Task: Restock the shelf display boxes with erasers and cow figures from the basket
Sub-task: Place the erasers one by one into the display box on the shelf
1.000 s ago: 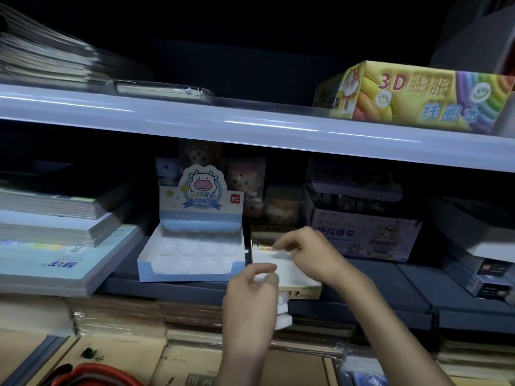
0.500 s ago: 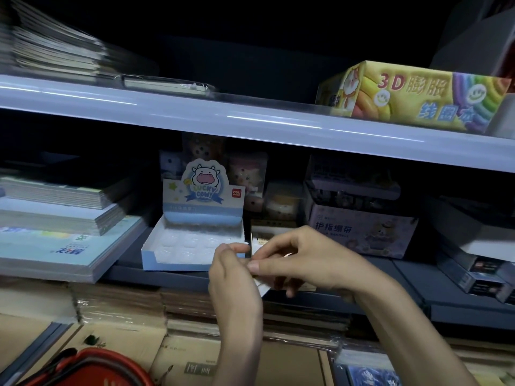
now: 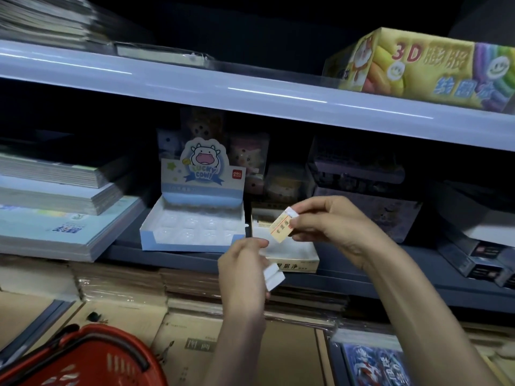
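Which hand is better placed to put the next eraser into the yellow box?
Right. The right hand pinches a sleeved eraser just above the yellow eraser box; the left hand grips white erasers lower, in front of it.

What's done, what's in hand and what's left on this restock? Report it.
Done: little. The eraser box looks mostly bare, and the cow box shows only empty wells. In hand: the right hand pinches a yellow-sleeved eraser by the eraser box; the left hand holds white erasers. Left: fill both boxes; what remains in the red basket is hidden.
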{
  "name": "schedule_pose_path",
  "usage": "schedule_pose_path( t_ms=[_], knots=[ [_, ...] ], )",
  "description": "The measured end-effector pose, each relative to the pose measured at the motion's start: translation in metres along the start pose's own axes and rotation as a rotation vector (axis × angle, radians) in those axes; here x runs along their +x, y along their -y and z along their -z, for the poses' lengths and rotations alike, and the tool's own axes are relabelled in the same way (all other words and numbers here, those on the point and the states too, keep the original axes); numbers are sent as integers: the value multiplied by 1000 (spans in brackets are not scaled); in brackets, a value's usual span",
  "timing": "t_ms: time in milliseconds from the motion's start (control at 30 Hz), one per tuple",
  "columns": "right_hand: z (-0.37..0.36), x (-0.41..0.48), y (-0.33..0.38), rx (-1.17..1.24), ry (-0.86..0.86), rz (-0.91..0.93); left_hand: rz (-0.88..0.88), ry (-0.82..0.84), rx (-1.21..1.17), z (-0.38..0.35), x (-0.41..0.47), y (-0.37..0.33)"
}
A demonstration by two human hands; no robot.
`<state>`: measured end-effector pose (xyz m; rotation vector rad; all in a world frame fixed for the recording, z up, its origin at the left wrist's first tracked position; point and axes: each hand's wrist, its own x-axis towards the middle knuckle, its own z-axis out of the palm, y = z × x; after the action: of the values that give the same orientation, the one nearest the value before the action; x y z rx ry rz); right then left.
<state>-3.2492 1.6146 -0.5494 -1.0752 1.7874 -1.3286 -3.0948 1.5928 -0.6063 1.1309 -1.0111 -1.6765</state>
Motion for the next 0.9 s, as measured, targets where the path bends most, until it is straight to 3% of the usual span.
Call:
schedule_pose_path(
  t_ms=[133, 267, 433, 900],
  knots=[
    [5, 27, -18, -508, -242, 219, -83, 91, 303, -6, 2, 11],
    [-1, 52, -31, -822, -120, 370, -115, 123, 644, -11, 3, 18],
    [-10, 68, -39, -894, -3, 331, -220, 57, 895, -15, 5, 20],
    [-14, 72, -49, -1086, 3, 260, -285, -11, 908, -17, 6, 24]
  ],
)
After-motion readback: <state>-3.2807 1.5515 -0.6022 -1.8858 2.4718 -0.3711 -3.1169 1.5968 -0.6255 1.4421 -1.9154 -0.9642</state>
